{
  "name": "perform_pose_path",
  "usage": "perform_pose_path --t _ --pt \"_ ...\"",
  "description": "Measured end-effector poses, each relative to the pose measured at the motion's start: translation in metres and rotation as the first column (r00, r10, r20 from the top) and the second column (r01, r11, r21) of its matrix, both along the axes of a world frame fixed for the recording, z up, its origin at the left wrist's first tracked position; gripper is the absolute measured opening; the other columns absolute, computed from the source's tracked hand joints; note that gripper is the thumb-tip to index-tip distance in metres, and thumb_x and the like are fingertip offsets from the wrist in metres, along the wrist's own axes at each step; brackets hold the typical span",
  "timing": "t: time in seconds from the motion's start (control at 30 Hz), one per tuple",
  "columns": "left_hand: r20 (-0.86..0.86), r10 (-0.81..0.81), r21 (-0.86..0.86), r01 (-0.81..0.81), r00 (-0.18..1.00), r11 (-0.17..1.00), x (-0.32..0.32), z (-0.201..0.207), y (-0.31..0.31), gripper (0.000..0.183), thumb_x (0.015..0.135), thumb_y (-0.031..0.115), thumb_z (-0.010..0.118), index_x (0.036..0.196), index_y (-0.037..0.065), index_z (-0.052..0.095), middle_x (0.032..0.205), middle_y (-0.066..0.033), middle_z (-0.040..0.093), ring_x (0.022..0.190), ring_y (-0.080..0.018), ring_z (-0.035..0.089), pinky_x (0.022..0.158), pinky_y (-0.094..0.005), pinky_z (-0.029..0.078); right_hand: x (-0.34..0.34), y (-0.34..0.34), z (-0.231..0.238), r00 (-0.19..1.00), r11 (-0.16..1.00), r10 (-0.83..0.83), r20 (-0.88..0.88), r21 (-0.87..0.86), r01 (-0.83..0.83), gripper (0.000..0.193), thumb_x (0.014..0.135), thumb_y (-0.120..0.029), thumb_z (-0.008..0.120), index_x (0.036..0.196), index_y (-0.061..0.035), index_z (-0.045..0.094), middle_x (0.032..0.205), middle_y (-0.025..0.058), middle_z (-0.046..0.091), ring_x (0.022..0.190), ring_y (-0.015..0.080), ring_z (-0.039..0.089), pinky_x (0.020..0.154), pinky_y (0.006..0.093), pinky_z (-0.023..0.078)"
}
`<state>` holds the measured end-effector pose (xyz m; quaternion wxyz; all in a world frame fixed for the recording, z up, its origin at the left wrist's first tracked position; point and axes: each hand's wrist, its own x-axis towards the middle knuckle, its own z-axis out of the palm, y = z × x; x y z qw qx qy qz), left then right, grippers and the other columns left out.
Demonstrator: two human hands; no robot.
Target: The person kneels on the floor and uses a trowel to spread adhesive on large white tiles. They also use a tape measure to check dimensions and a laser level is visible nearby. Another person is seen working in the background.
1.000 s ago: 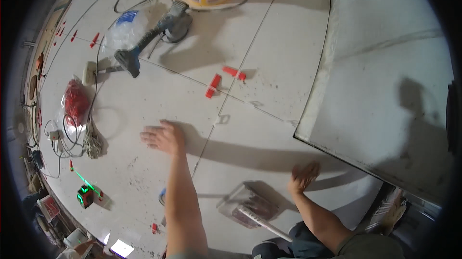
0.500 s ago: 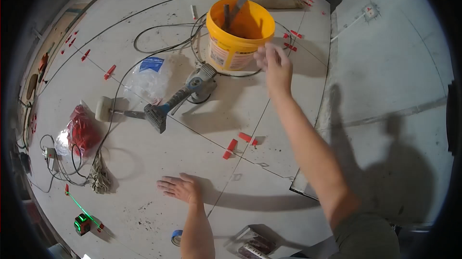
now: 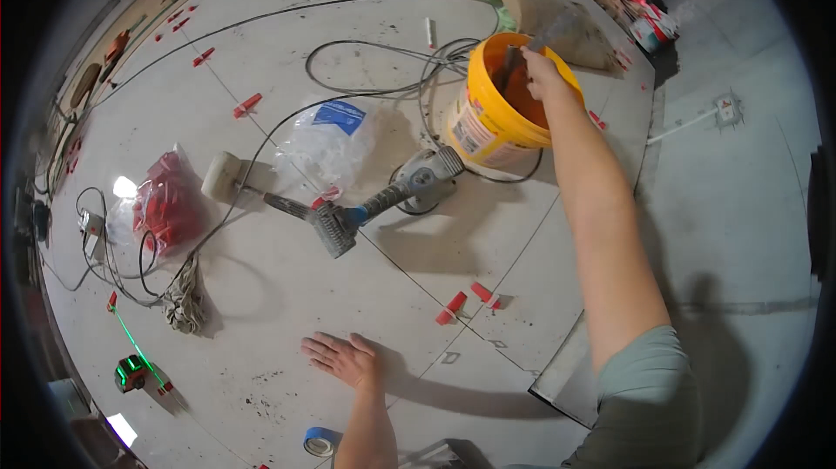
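Yellow bucket point(image 3: 481, 125): right of centre in the upper frame, upright on the pale tiled floor point(image 3: 279, 299). Right hand point(image 3: 542, 75) is at its mouth, fingers bent beside a dark handle point(image 3: 508, 67) that stands inside; cannot tell whether they are closed round it. Left hand point(image 3: 344, 361), lower centre, is palm down with fingers extended and slightly parted, gripping nothing; it appears to rest on the tile.

Near the left hand, to its right: two red wedges point(image 3: 451, 308) and small pale clips point(image 3: 450, 357) along the joints. Below it: blue tape roll point(image 3: 320, 441).

Further out: grey power tool point(image 3: 383, 204) at centre, clear bag point(image 3: 326, 134) above it, white-headed mallet point(image 3: 221, 176) to the left. Black cable point(image 3: 287, 6) crosses the upper frame; a dark loop lies round the bucket's foot.

Risks (judged): a sideways pull on the handle could tip the bucket, since the right arm is at long reach. The loop could snag if the bucket shifts. Contents may drip onto the tiles if lifted out quickly. Leaning hard on the left palm could unsettle a tile, if recently bedded, or let the hand slide into the clips.
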<state>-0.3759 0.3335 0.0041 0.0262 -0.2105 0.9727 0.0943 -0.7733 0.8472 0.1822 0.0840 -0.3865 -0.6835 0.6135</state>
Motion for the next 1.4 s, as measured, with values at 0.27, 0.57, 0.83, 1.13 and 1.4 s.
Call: perform_pose_path --t 0.27,0.57,0.83,1.13,1.4 --pt "0.017 -0.009 0.046 0.008 1.0 0.999 0.0 0.001 -0.003 0.084 0.094 0.039 0.046 0.156 -0.008 0.013 0.164 -0.0306 0.003 0.153 -0.0457 0.0 0.123 -0.0558 0.001 -0.009 -0.027 -0.002 0.994 0.847 -0.021 -0.109 0.525 0.076 0.041 0.094 -0.033 0.07 0.115 0.002 0.07 0.108 0.0129 0.073 0.097 0.0204 0.067 0.085 0.0342 0.05" --pt "-0.076 -0.041 0.002 0.041 0.996 0.999 0.002 -0.003 -0.001 0.078 0.099 0.04 0.042 0.154 -0.009 0.018 0.162 -0.0329 0.012 0.151 -0.0476 0.009 0.122 -0.0573 0.008 0.115 -0.064 0.158 0.787 0.523 -0.057 -0.614 0.654 0.547 0.052 0.098 -0.044 0.064 0.08 0.0043 0.067 0.067 0.0105 0.071 0.064 0.0207 0.068 0.069 0.0364 0.053" --pt "-0.148 -0.081 -0.181 0.054 0.986 0.982 0.007 -0.029 -0.005 0.081 0.102 0.053 0.034 0.155 -0.006 0.021 0.16 -0.0331 0.019 0.15 -0.0489 0.017 0.119 -0.0593 0.019 0.426 -0.295 0.081 0.908 0.785 0.166 -0.385 0.609 0.114 0.018 0.098 -0.014 0.067 0.092 0.0021 0.064 0.074 0.0075 0.068 0.059 0.0127 0.064 0.057 0.0254 0.049" --pt "-0.297 -0.196 -0.232 0.129 0.934 0.964 -0.007 -0.077 -0.028 0.087 0.098 0.064 0.035 0.151 -0.004 0.033 0.157 -0.0311 0.03 0.146 -0.0474 0.027 0.118 -0.0585 0.02 0.846 -0.313 0.125 0.893 0.857 0.034 0.45 0.446 -0.257 0.016 0.096 -0.011 0.062 0.095 0.004 0.067 0.084 0.0135 0.075 0.074 0.0201 0.073 0.066 0.032 0.056" --pt "-0.349 -0.746 -0.406 0.626 0.567 0.666 0.005 -0.106 -0.072 0.057 0.106 0.04 0.039 0.145 -0.001 0.044 0.149 -0.0241 0.045 0.138 -0.0426 0.042 0.114 -0.0467 0.037 0.943 -0.234 0.022 0.912 0.718 -0.327 0.246 0.692 0.071 0.041 0.102 -0.026 0.057 0.088 0.0108 0.067 0.074 0.016 0.074 0.071 0.0194 0.075 0.064 0.0286 0.055"
